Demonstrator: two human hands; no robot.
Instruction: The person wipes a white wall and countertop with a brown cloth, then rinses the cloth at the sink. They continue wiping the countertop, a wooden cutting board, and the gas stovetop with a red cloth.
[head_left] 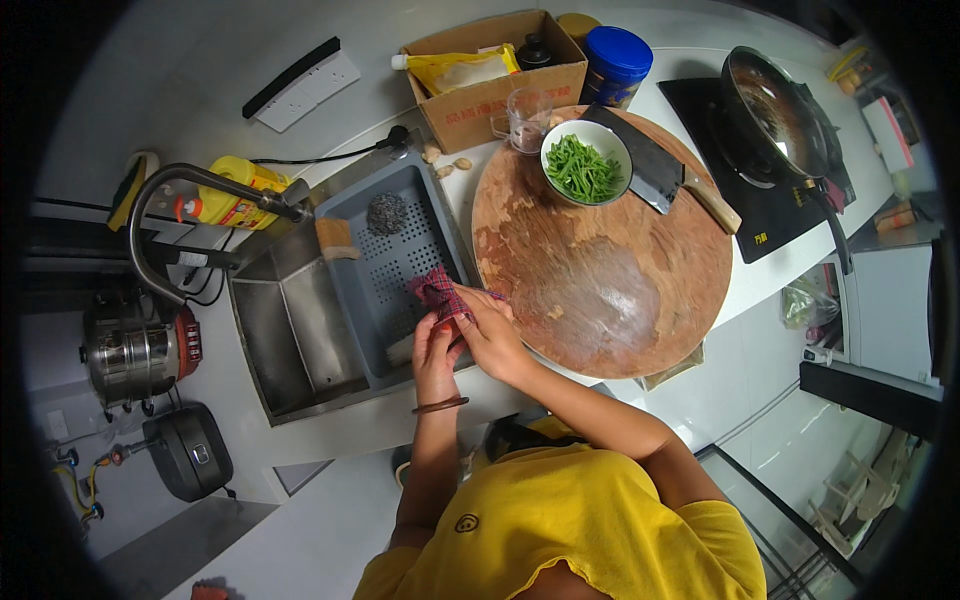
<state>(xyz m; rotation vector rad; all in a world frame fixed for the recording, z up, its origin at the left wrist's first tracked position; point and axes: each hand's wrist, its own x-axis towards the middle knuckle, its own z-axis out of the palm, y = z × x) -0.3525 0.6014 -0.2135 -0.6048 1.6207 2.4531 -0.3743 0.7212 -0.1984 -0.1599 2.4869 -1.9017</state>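
Note:
Between my two hands is a dark red checked cloth (437, 291), bunched up over the grey perforated drain basket (385, 270). My left hand (437, 350) is closed on the lower part of the cloth, fingers pointing away from me. From the right, my right hand (490, 328) wraps its fingers round the same cloth, partly covering it. A dark steel-wool scourer (386, 213) lies in the basket beyond my hands. Left of it, a wooden-backed brush (336, 238) rests at the basket's edge.
The basket sits across the right side of a steel sink (300, 335), under a curved faucet (150, 215). On a round wooden chopping board (600, 270) are a bowl of cut green beans (586, 165) and a cleaver (660, 172). A pan (775, 110) stands on the cooktop.

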